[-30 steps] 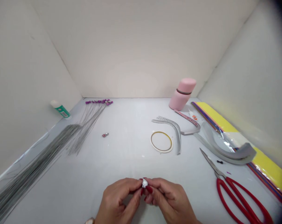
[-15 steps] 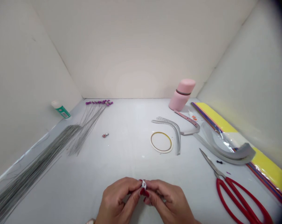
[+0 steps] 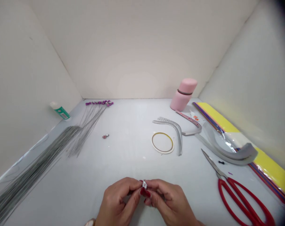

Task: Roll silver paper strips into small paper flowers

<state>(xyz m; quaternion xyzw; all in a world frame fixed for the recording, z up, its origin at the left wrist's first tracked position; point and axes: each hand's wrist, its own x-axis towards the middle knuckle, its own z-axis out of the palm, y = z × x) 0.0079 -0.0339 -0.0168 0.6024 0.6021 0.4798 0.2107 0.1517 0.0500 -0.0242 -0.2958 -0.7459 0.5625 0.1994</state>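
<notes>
My left hand (image 3: 116,201) and my right hand (image 3: 168,201) meet low in the view, near the front of the white table (image 3: 130,157). Their fingertips pinch a small white-and-silver piece (image 3: 144,185) between them, mostly hidden by the fingers. I cannot tell what it is made of. Red-handled scissors (image 3: 236,194) lie closed to the right of my right hand. A thin wire bundle (image 3: 36,163) stretches to the left of my left hand, well apart from it.
Purple-tipped wires (image 3: 99,102) and a small pink bead (image 3: 106,136) lie ahead. A glue bottle (image 3: 60,111), pink bottle (image 3: 183,94), tape roll (image 3: 162,142), grey paper strips (image 3: 177,131), and a plastic packet (image 3: 227,147) stand around. White walls bound three sides.
My fingers have shifted their grip, and the small piece has turned slightly between them. Both hands sit a little higher in the view. The objects on the table have not moved.
</notes>
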